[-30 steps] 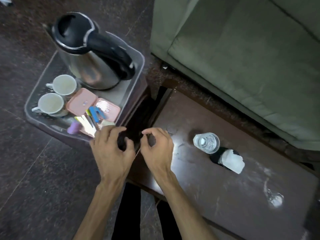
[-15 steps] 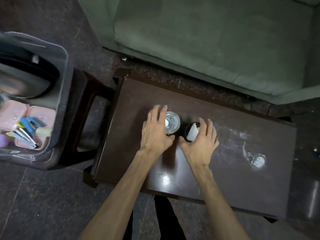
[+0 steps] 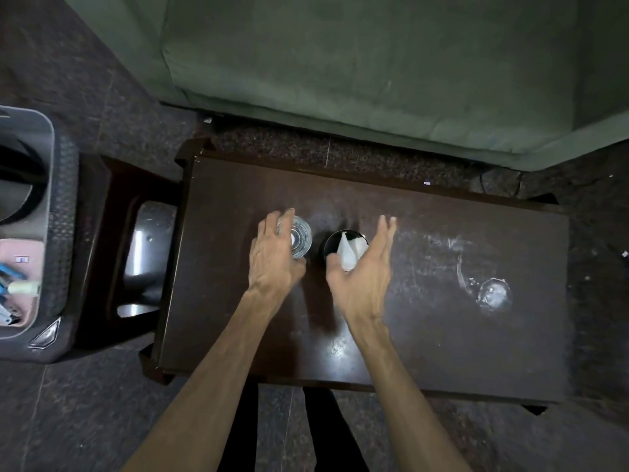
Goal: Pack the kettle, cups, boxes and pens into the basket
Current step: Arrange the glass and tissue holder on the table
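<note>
A clear glass (image 3: 301, 237) and a black cup (image 3: 327, 246) holding white tissue (image 3: 349, 253) stand side by side on the dark wooden table (image 3: 442, 335). My left hand (image 3: 272, 258) curls around the glass from its left, fingers over the far rim and thumb at its near side. My right hand (image 3: 366, 274) is spread open at the right of the black cup, thumb by its near edge. At the far left the grey basket (image 3: 49, 141) shows part of the kettle (image 3: 17, 185), a pink box (image 3: 20, 253) and pens (image 3: 6, 277).
The basket rests on a dark stool (image 3: 112, 185) left of the table, with a gap between them. A green sofa (image 3: 340, 63) runs along the table's far side. White marks and a wet ring (image 3: 493, 294) lie on the table's right half.
My view swung from the basket to the table. Both hands left the basket's edge and came to the glass and black cup; the left hand now curls around the glass.
</note>
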A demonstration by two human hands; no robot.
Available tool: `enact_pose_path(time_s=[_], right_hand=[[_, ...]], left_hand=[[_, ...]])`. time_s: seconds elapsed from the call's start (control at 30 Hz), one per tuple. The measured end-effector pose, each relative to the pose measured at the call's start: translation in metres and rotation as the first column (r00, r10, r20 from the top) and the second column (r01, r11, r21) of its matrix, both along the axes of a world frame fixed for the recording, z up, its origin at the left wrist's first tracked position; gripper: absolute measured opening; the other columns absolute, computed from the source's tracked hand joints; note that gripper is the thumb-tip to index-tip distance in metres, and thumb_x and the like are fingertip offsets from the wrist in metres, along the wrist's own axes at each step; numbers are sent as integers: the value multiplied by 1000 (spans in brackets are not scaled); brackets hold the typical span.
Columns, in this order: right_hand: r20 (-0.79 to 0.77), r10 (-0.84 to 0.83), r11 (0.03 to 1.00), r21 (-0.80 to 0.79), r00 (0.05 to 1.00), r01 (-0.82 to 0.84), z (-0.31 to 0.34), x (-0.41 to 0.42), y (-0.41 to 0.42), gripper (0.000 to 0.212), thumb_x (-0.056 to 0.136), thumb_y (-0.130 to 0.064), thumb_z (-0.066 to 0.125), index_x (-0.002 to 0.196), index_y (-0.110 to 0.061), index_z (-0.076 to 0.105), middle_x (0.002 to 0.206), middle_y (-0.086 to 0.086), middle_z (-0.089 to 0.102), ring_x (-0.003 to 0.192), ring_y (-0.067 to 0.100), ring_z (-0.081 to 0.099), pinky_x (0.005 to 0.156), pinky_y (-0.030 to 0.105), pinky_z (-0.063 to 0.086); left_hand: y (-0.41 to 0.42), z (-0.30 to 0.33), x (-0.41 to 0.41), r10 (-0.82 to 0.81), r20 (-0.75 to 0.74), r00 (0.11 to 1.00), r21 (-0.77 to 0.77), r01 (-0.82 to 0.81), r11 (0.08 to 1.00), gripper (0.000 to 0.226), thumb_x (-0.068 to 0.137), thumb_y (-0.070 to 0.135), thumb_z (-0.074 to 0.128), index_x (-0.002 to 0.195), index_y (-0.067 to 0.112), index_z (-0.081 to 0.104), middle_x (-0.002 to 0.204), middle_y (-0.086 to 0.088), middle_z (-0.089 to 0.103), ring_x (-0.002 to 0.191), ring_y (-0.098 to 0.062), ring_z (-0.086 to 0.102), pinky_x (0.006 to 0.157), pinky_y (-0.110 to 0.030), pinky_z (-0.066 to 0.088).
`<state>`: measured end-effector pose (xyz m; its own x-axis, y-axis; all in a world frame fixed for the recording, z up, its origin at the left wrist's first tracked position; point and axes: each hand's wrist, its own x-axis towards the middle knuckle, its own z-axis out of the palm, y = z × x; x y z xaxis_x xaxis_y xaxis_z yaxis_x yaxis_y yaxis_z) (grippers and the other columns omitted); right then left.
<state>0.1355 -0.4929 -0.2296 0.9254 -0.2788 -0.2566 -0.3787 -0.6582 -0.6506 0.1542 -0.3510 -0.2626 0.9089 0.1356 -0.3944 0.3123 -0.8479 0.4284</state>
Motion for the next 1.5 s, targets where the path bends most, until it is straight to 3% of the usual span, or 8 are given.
enact_pose_path(time_s=[0.17, 0.33, 0.43, 0.57, 0.67, 0.77, 1.13, 1.5], right_hand=[[-157, 303, 952, 84, 940, -293, -9, -13, 4, 116, 78, -16, 72, 166, -11, -3, 174, 3, -16, 162, 21, -13, 131, 49, 16], [4, 133, 990, 53, 991, -133, -6, -14, -5, 100, 81, -15, 68, 164, -20, 12, 176, -1, -5, 162, 25, 13, 116, 52, 45], [0, 99, 994, -36, 995, -99, -7, -10, -9, 98, 80, -28, 71, 162, -18, 18, 175, 8, 7, 160, 30, 19, 123, 49, 34], [-252, 193, 970, -100, 948, -224, -16, 1, -13, 113, 76, -36, 85, 164, -20, 16, 173, 14, 15, 153, 38, 34, 120, 52, 39], [-211, 185, 966, -142, 960, -217, -19, 1, -13, 104, 72, -27, 87, 160, -18, 32, 161, 12, 41, 145, 32, 45, 115, 46, 46], [-179, 183, 967, -147, 967, -210, -16, -8, -9, 101, 67, -29, 86, 156, -20, 38, 153, 8, 51, 138, 28, 50, 109, 43, 50], [-232, 192, 966, -127, 954, -225, -20, -54, 2, 101, 71, -27, 86, 159, -23, 36, 159, 5, 44, 144, 25, 46, 113, 37, 44], [-202, 213, 962, -130, 956, -242, -27, -59, 1, 102, 71, -22, 90, 157, -23, 35, 154, 3, 47, 139, 25, 50, 110, 36, 47]], left_hand=[[-2, 0, -1, 2, -5, 1000, 4, -2, 1000, 96, 80, 25, 83, 160, 17, 30, 156, -7, 39, 143, -29, 38, 113, -46, 44], [0, -1, -2, -2, 10, 1000, -13, 3, 1000, 95, 79, 24, 83, 159, 17, 32, 154, -7, 40, 140, -29, 40, 112, -47, 45], [1, -2, -2, 6, 13, 1000, -18, -6, 1000, 95, 76, 22, 83, 158, 17, 34, 153, -6, 41, 139, -29, 42, 112, -46, 46], [4, -4, -6, 2, 16, 1000, -32, -2, 999, 94, 73, 23, 85, 155, 17, 39, 149, -7, 45, 134, -29, 46, 110, -46, 47], [5, -7, -15, 4, 32, 999, -30, -3, 1000, 91, 73, 23, 86, 153, 16, 43, 146, -7, 48, 130, -30, 49, 108, -46, 48], [8, -9, -28, 14, 65, 998, -17, -13, 1000, 91, 69, 22, 88, 150, 15, 47, 142, -9, 52, 126, -31, 52, 104, -46, 51], [22, -9, -82, 143, 146, 979, -82, -132, 988, 91, 68, 25, 91, 145, 8, 46, 138, -10, 52, 121, -31, 61, 96, -45, 59], [21, -3, -87, 192, 95, 977, -80, -185, 980, 84, 67, 23, 89, 142, 9, 52, 137, -7, 55, 117, -29, 64, 93, -42, 58]])
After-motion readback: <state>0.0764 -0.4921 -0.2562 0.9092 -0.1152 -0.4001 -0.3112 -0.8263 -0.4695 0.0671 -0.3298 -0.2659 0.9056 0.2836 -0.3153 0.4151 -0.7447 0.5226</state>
